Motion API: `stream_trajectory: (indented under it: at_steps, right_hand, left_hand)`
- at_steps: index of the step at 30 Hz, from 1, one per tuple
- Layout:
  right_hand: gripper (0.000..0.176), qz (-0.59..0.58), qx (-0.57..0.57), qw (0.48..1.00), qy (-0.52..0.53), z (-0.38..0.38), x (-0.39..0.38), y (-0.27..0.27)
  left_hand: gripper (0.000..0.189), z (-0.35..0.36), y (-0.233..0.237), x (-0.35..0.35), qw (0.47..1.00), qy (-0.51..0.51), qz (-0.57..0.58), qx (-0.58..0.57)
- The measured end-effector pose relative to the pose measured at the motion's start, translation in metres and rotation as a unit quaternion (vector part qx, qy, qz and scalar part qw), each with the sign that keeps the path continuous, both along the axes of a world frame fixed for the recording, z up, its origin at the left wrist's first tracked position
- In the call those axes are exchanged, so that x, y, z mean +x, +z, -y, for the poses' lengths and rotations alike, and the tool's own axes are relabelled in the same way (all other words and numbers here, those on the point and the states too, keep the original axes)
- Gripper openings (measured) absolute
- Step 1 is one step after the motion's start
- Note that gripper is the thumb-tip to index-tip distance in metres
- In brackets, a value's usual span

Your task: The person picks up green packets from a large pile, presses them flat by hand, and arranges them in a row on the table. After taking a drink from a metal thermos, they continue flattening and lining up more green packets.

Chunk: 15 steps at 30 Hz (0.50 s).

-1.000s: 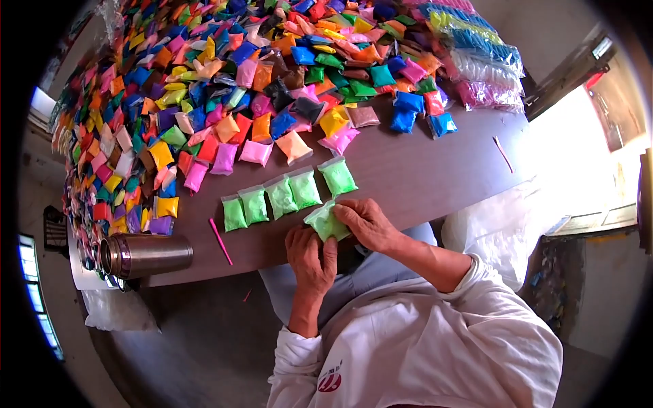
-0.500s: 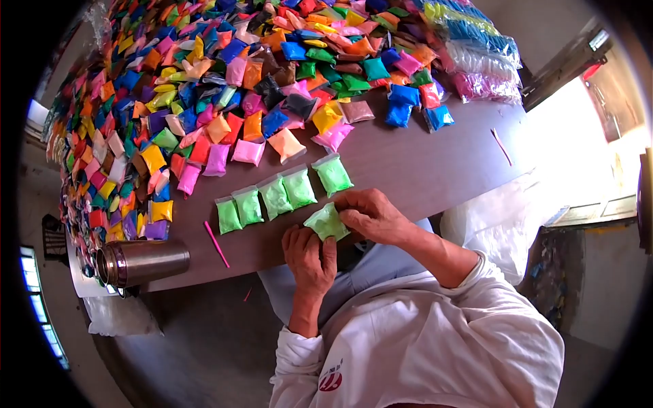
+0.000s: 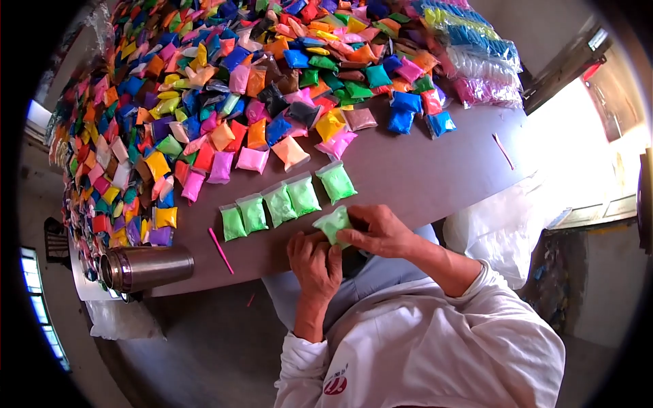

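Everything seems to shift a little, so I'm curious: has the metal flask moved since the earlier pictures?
No. Judged by the pink stick on the table, the metal flask keeps its place; the whole view shifted slightly.

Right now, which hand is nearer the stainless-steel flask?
Left. The left hand is right of the stainless-steel flask in view, with the pink stick between them; the right hand, pinching a light-green packet, is farther right.

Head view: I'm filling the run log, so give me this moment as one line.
right hand: holds green packet | left hand: at its near edge | table: five more green packets, pink stick, metal flask
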State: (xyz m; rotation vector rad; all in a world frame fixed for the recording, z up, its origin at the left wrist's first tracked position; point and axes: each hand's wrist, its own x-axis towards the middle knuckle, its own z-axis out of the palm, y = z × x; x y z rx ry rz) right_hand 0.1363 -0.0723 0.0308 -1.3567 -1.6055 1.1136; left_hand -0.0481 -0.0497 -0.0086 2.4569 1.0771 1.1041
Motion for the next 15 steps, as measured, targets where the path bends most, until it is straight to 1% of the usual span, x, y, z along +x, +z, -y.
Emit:
stream_trajectory:
  at_steps: [2,3,4,6,7,9,10,12,13,15]
  right_hand:
    - [0.028,-0.112,-0.087,0.982,-0.127,0.003,0.006,0.002]
    - [0.025,-0.141,0.03,0.975,-0.169,-0.003,0.011,-0.006]
    - [0.022,-0.155,0.022,0.966,-0.204,-0.008,0.018,0.001]
    - [0.022,0.002,-0.006,0.973,-0.231,-0.017,0.043,0.008]
    - [0.022,0.004,-0.003,0.973,-0.232,-0.024,0.05,0.008]
    - [0.026,0.121,0.0,0.966,-0.228,-0.035,0.06,-0.002]
    - [0.026,0.122,0.001,0.966,-0.229,-0.038,0.06,-0.007]
    - [0.031,0.202,0.061,0.949,-0.235,-0.045,0.056,-0.014]
    - [0.031,0.202,0.063,0.949,-0.233,-0.046,0.054,-0.013]
    - [0.034,0.169,-0.027,0.958,-0.23,-0.046,0.049,-0.008]
  left_hand:
    - [0.025,0.0,0.0,0.0,0.999,-0.005,0.019,-0.034]
    - [0.025,0.0,-0.001,0.0,0.999,-0.004,0.02,-0.033]
    - [0.022,0.0,-0.002,0.0,1.0,0.002,0.015,-0.024]
    - [0.019,0.0,-0.001,0.003,1.0,0.008,0.013,-0.013]
    - [0.017,0.0,0.0,0.004,1.0,0.014,0.012,-0.003]
    - [0.016,0.002,0.0,0.006,1.0,0.021,0.014,0.008]
    - [0.016,0.002,-0.001,0.006,1.0,0.023,0.011,0.007]
    - [0.015,0.001,-0.001,0.006,1.0,0.027,0.008,0.008]
    - [0.015,0.001,0.0,0.006,0.999,0.031,0.01,0.018]
    - [0.015,0.001,0.0,0.006,0.999,0.037,0.009,0.029]
